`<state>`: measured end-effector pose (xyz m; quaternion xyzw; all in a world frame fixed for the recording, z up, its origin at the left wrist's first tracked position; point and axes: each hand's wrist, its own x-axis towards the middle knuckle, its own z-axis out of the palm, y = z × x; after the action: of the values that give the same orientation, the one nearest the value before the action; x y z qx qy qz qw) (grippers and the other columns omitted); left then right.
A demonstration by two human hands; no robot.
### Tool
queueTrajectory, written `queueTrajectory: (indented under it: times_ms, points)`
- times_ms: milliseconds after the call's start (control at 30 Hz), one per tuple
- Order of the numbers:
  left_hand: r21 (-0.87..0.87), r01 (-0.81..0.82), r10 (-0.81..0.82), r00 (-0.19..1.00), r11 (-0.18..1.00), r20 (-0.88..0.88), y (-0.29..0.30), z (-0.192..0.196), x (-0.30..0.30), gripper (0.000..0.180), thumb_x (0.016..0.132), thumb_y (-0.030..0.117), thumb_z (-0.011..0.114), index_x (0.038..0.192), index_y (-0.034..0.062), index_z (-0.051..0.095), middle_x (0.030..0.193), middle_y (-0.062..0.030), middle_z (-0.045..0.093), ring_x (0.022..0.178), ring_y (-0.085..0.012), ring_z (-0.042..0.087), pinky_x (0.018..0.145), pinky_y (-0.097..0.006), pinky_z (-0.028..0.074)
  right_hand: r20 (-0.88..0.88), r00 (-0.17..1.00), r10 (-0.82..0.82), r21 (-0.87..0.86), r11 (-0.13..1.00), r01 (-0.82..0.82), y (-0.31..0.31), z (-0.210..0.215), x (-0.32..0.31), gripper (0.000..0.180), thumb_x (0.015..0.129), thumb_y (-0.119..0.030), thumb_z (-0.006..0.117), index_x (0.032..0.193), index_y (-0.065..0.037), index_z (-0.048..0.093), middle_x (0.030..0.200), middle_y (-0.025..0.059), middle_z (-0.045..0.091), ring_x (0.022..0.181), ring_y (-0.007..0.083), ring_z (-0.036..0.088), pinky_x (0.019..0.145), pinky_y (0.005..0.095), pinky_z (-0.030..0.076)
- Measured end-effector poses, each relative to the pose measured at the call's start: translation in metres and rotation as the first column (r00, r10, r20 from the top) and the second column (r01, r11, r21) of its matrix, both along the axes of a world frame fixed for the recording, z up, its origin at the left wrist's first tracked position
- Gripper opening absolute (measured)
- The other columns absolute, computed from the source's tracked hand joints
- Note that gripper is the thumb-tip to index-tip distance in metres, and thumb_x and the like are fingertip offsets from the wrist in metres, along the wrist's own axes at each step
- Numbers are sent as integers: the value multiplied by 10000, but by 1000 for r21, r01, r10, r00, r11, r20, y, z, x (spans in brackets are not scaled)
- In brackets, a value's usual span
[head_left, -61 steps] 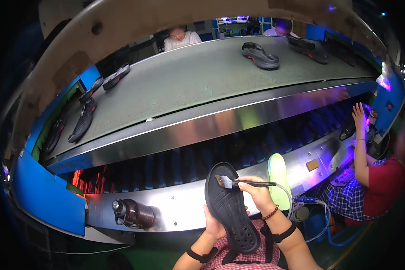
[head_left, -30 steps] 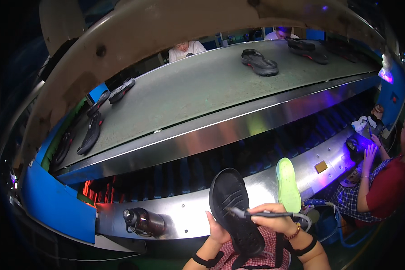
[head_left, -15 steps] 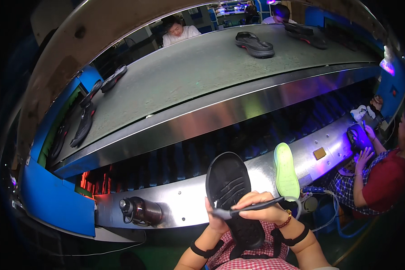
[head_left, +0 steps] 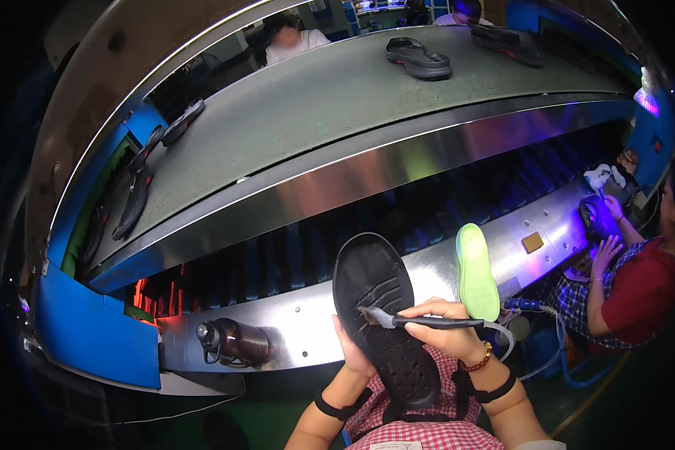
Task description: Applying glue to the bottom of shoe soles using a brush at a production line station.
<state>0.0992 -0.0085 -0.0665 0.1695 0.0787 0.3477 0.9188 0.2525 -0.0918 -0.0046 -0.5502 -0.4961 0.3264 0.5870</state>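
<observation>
Head view: black shoe sole (head_left: 386, 322) cupped from behind in left hand (head_left: 350, 351), long axis running up and slightly left from lap toward steel ledge (head_left: 277, 330); right hand (head_left: 442, 334) pinching brush (head_left: 409, 321), bristles touching mid-sole from the right.

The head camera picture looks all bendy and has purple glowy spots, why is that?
In the head view, the fisheye lens bows the straight conveyor belt and its metal rail into arcs and leaves the corners black. Purple light glows at the far right by another person's hand, red light glows under the rail at left, and the rail shows soft glare. The black shoe sole and brush look sharp.
</observation>
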Motion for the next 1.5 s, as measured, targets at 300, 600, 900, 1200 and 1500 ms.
queueTrajectory:
  times_ms: [300, 600, 900, 1200, 1500]
  points:
    - [74, -108, 119, 979, 991, -163, 4, 22, 11, 1005, 722, 825, 101, 1254, 41, 437, 1071, -202, 568, 897, -353, 582, 818, -451, 480, -143, 973, 179, 5, 984, -180, -9, -8, -1, 221, 736, -97, 703, 947, -34, 683, 894, 83, 674, 829, 188, 612, 823, 314, 450]
    - [279, -272, 292, 956, 921, -31, 19, 25, 7, 1053, 696, 851, 92, 1223, 8, 440, 974, -254, 588, 837, -335, 603, 749, -428, 505, -10, 990, 140, 113, 984, -138, -10, -8, 4, 189, 721, -42, 689, 909, -28, 678, 909, 108, 676, 847, 198, 630, 786, 320, 456]
    - [75, -389, 391, 921, 918, -8, 26, 40, 8, 1033, 691, 859, 154, 1169, 6, 488, 917, -247, 588, 773, -327, 580, 714, -412, 499, 116, 977, 179, 85, 978, -189, -17, -8, 9, 207, 713, -120, 716, 916, -88, 690, 917, 19, 684, 868, 127, 567, 870, 310, 323]
    - [220, -348, 288, 921, 911, 262, 34, 42, -3, 1012, 723, 806, 328, 1204, -74, 466, 1073, -261, 549, 964, -360, 544, 908, -441, 414, 107, 975, 195, 145, 967, -210, -24, -18, 15, 204, 712, -67, 700, 914, -69, 670, 947, 65, 675, 905, 193, 622, 849, 320, 391]
    - [214, -335, 291, 932, 917, 215, 41, 43, -10, 997, 711, 810, 353, 1223, -37, 466, 1091, -259, 538, 982, -359, 522, 864, -445, 449, -41, 948, 316, 128, 942, -309, -30, -17, 22, 200, 731, -2, 677, 931, -4, 664, 957, 119, 664, 899, 212, 617, 810, 317, 475]
